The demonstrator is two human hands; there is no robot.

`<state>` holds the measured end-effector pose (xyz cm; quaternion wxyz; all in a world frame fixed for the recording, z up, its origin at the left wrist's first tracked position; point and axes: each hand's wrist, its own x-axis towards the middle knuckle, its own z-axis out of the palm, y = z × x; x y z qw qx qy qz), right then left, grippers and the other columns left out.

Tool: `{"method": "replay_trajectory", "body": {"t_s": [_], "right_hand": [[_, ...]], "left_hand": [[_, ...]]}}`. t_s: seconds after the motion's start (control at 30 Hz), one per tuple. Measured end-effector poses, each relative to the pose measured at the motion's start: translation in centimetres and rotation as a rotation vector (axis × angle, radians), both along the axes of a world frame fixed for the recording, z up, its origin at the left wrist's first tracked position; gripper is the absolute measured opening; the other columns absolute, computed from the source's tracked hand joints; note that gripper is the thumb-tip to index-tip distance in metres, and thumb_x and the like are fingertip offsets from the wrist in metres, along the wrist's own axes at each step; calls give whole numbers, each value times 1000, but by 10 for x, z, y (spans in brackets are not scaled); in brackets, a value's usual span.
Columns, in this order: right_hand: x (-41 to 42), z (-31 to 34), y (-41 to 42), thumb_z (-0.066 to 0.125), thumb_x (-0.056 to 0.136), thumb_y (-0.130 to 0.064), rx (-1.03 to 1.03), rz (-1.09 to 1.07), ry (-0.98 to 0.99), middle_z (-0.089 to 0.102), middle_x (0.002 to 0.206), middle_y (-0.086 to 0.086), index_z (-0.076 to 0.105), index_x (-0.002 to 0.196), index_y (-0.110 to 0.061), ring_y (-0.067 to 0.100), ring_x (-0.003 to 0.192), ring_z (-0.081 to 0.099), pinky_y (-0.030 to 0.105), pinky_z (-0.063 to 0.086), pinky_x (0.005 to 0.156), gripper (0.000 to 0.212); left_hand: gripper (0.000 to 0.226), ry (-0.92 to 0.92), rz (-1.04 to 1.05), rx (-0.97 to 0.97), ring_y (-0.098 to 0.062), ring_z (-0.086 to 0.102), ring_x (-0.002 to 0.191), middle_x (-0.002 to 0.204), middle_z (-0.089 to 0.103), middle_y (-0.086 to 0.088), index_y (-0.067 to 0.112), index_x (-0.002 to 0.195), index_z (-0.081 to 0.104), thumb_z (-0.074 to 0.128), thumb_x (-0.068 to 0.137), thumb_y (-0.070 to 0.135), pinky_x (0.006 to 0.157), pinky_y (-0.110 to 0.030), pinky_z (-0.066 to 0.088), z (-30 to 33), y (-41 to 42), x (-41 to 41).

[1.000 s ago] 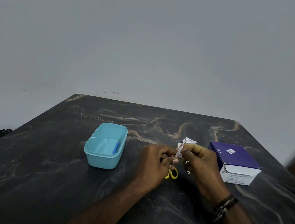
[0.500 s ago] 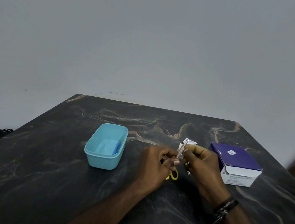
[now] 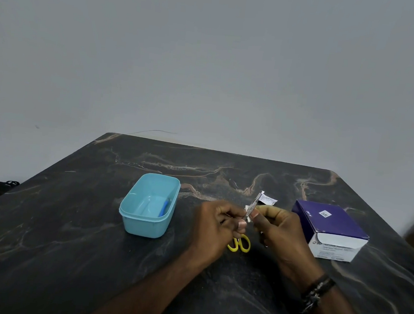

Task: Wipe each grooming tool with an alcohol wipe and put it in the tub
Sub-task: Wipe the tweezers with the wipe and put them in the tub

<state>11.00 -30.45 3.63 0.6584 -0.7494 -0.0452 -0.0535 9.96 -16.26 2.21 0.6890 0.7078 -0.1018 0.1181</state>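
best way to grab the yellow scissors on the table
Take the yellow scissors by the handle loops, coming from above on the near side. They lie flat on the table, and only the loops show; the left hand hides the blades.

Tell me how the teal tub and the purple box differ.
The tub is teal plastic with rounded corners; the box is purple and white card with square edges. The tub stands open at the top with a blue tool inside; the box's top is shut and its contents are hidden. The tub lies left of the hands, the box right. Both rest on the dark table.
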Motion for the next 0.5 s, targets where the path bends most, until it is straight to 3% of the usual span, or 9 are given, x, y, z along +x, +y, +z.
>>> {"method": "replay_trajectory", "body": {"t_s": [0.2, 0.33, 0.5], "right_hand": [[0, 1, 3, 60, 93, -8, 9, -88, -76, 59, 46, -10, 70, 79, -7, -3, 41, 48, 11, 37, 43, 16], [1, 5, -2, 61, 92, -9, 93, -158, -119, 54, 44, -9, 71, 84, -4, 0, 39, 39, 15, 34, 39, 14], [-2, 3, -1, 60, 93, -11, -33, -23, -37, 53, 49, -4, 69, 79, -5, 10, 47, 39, 21, 32, 43, 17]], "left_hand": [[18, 19, -47, 53, -6, 66, 54, 65, 69, -3, 10, 83, 70, 65, 84, -7, 56, -18, 54, 2, 1, -3], [10, 0, -50, 72, -9, 67, 57, 67, 69, -8, -1, 88, 71, 65, 83, -8, 55, -18, 54, 1, -4, -4], [24, -24, -19, 70, -13, 68, 58, 65, 69, -3, 15, 77, 69, 65, 83, -8, 58, -22, 56, 0, 1, -1]]}}
